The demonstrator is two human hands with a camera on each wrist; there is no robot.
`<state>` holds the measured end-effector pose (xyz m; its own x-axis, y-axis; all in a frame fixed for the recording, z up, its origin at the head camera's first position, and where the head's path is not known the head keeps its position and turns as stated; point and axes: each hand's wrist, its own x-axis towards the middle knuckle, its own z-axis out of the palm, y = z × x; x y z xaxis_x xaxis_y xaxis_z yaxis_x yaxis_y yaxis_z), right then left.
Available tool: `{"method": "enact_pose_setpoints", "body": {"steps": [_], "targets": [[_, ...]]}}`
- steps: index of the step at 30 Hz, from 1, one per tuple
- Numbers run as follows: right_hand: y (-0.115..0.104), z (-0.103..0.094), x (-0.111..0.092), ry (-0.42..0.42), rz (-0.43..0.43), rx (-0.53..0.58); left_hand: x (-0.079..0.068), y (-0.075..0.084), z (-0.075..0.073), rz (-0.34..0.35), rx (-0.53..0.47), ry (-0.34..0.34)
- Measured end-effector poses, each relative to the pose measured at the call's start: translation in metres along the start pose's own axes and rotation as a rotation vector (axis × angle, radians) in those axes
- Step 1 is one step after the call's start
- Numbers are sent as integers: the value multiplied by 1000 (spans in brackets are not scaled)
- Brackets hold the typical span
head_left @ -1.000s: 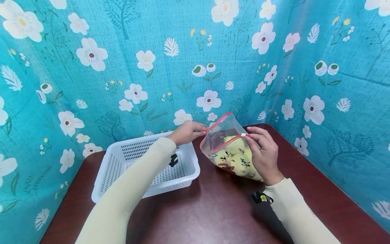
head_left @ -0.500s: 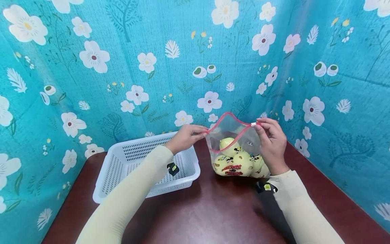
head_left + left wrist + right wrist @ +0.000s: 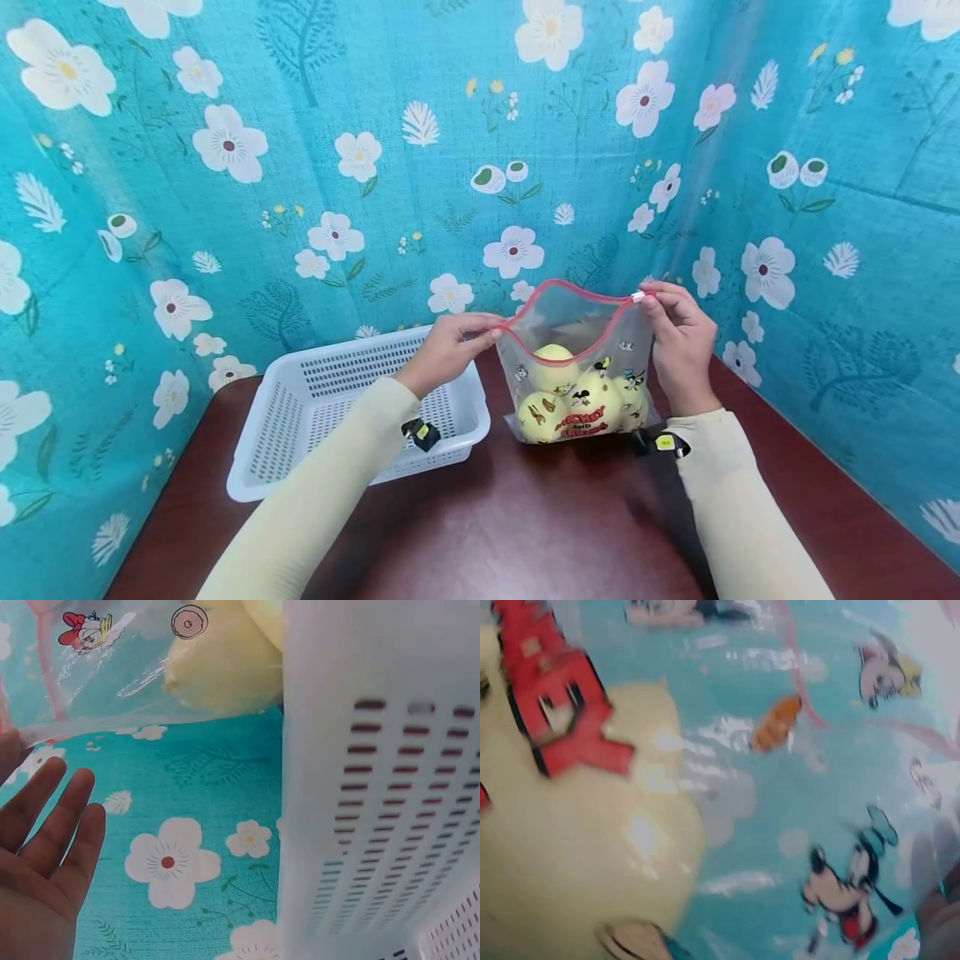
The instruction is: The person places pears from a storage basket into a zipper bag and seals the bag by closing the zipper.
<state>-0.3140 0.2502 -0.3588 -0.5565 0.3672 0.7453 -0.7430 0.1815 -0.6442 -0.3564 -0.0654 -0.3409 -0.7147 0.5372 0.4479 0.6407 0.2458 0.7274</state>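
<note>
A clear zip bag (image 3: 517, 375) with a pink zip edge and printed cartoon figures stands upright on the table, its mouth gaping. Several pale yellow fruits (image 3: 596, 392), which look like lemons, lie inside; the left wrist view shows one fruit (image 3: 217, 675) with a pointed tip. My left hand (image 3: 450, 350) pinches the left corner of the zip edge, and its other fingers (image 3: 79, 825) are spread below. At the right corner, my right hand (image 3: 684, 346) pinches the edge by the white slider (image 3: 638, 297). In the right wrist view the hand is mostly out of frame.
A white perforated plastic basket (image 3: 300, 367) stands left of the bag, partly beneath the left forearm. The dark red-brown table (image 3: 510, 533) reaches to a blue flowered curtain (image 3: 420, 200) behind and at the right.
The bag has gone from leaning to upright, with its mouth spread wider. My right hand has moved right and slightly up with its corner; the left hand has shifted slightly left and down.
</note>
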Motion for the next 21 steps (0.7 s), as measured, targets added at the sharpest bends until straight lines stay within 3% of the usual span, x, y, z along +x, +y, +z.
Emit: {"method": "enact_pose_setpoints", "body": {"steps": [9, 15, 17, 21], "targets": [[6, -20, 9, -109, 111, 72, -21, 19, 3, 37, -162, 37], [12, -29, 13, -140, 209, 239, -35, 29, 5, 62, -152, 57], [15, -31, 14, -125, 232, 286, -38, 34, 4, 29, -124, 72], [21, -34, 15, -65, 283, 309, -39, 26, -2, -43, -114, 112]]}}
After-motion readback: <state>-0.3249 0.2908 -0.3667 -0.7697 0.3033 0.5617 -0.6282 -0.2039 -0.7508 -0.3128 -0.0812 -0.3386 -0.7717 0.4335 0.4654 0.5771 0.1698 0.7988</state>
